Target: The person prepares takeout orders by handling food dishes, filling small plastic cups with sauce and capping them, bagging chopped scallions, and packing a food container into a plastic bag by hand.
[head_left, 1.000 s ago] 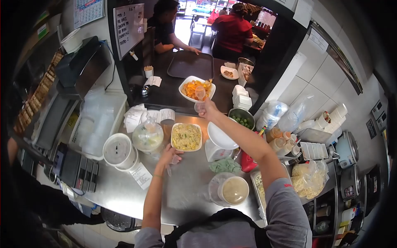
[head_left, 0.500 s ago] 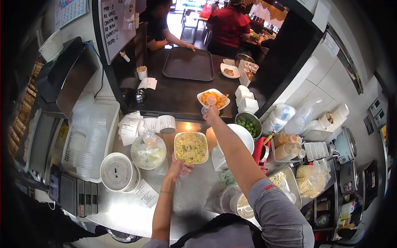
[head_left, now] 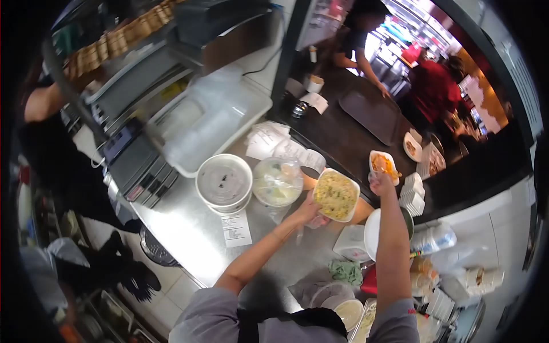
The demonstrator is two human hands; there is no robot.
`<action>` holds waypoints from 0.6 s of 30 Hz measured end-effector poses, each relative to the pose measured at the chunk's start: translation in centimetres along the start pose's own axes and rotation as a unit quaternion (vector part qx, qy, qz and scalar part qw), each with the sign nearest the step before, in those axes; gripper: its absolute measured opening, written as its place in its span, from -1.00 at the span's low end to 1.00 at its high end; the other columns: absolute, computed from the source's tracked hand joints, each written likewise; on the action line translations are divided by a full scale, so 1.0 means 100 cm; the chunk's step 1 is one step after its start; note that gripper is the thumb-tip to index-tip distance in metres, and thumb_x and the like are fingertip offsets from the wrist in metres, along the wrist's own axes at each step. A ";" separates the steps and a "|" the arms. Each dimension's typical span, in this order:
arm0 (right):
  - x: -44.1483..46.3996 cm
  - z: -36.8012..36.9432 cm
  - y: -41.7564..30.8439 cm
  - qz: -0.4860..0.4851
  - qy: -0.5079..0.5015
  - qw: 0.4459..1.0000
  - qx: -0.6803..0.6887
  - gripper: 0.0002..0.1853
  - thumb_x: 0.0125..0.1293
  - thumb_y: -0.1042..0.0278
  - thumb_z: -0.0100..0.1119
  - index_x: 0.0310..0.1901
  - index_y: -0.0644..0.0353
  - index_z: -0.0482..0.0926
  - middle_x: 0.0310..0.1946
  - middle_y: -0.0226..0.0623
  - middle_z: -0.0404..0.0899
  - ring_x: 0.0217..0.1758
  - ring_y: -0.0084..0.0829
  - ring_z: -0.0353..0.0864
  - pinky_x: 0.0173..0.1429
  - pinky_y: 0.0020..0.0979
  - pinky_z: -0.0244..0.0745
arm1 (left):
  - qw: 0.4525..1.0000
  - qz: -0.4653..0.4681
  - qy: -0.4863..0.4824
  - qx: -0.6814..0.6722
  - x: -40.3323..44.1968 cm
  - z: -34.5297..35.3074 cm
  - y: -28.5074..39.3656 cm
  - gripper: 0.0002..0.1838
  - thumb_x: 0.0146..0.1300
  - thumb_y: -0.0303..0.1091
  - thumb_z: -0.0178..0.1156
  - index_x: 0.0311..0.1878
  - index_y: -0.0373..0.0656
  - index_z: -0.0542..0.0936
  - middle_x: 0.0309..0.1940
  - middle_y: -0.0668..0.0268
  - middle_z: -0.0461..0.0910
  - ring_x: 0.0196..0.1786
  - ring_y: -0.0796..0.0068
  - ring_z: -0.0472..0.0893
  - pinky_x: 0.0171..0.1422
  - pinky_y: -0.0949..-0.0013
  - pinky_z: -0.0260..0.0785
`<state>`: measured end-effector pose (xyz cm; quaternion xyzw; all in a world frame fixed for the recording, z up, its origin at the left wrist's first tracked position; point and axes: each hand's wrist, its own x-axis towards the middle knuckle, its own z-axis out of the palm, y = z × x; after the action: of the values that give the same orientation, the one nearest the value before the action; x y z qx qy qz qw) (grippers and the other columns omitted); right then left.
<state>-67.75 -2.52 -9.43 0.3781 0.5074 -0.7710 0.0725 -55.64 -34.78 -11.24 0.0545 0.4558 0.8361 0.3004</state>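
Observation:
My left hand is closed at the near left edge of a white square bowl of fried rice, tilted in view. Something clear, like a small plastic cup, shows under those fingers. My right hand reaches over the dark counter to a white bowl of orange food pieces. Its fingers close on a small clear sauce cup with pinkish sauce, at that bowl's near left side; motion blurs its outline. Stacked white containers stand beside my right wrist.
A dark tray lies on the counter, with a person's hand at its edge. Left of the rice are a bagged bowl, a lidded tub, receipts and a bin of lids. A green cloth lies nearer me.
My view has turned left and tilted, so the scene shifts right. My left hand stays at the rice bowl; my right hand still holds the sauce cup by the orange food.

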 end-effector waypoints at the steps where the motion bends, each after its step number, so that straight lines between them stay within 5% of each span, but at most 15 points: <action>1: -0.009 0.004 -0.006 0.010 -0.061 0.998 -0.021 -0.82 0.25 0.34 -0.26 -0.34 0.10 0.40 -0.70 -0.52 0.25 -0.81 -0.69 0.04 -0.71 -0.68 -0.01 | 1.000 0.002 0.008 -0.008 0.011 0.001 0.003 -0.44 0.24 -0.49 -0.23 0.28 0.02 -0.14 -0.25 0.07 0.49 -0.50 0.42 0.58 -0.56 0.45 0.48; 4: -0.065 0.027 -0.030 -0.024 -0.052 0.998 -0.032 -0.71 0.35 0.22 -0.31 -0.37 0.18 0.39 -0.76 -0.56 0.19 -0.82 -0.67 0.03 -0.73 -0.63 -0.02 | 0.995 0.059 0.061 0.044 0.080 -0.010 -0.031 -0.46 0.23 -0.49 -0.25 0.26 -0.01 -0.12 -0.21 0.06 0.48 -0.56 0.43 0.56 -0.61 0.44 0.45; 9: -0.123 0.035 -0.057 -0.197 -0.027 0.954 -0.225 -0.59 0.40 0.01 -0.28 -0.41 0.16 0.40 -0.77 -0.57 0.20 -0.82 -0.66 0.08 -0.73 -0.60 -0.02 | 0.994 0.045 0.099 -0.004 0.107 0.011 0.015 -0.49 0.26 -0.42 -0.31 0.26 0.02 -0.15 -0.15 0.06 0.47 -0.65 0.50 0.54 -0.70 0.48 0.43; 18: -0.288 0.053 -0.049 -0.402 -0.022 0.834 -0.378 -0.63 0.36 0.11 -0.11 -0.54 0.15 0.40 -0.73 -0.54 0.27 -0.71 -0.73 0.18 -0.65 -0.59 0.05 | 0.996 0.017 0.089 0.001 0.176 0.008 0.013 -0.44 0.30 -0.36 -0.27 0.28 -0.02 -0.26 -0.26 0.11 0.52 -0.62 0.44 0.55 -0.67 0.45 0.43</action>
<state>-52.60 -12.43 14.09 0.0673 0.8646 -0.4887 -0.0958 -70.24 -25.07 -12.93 -0.0121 0.4803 0.8422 0.2449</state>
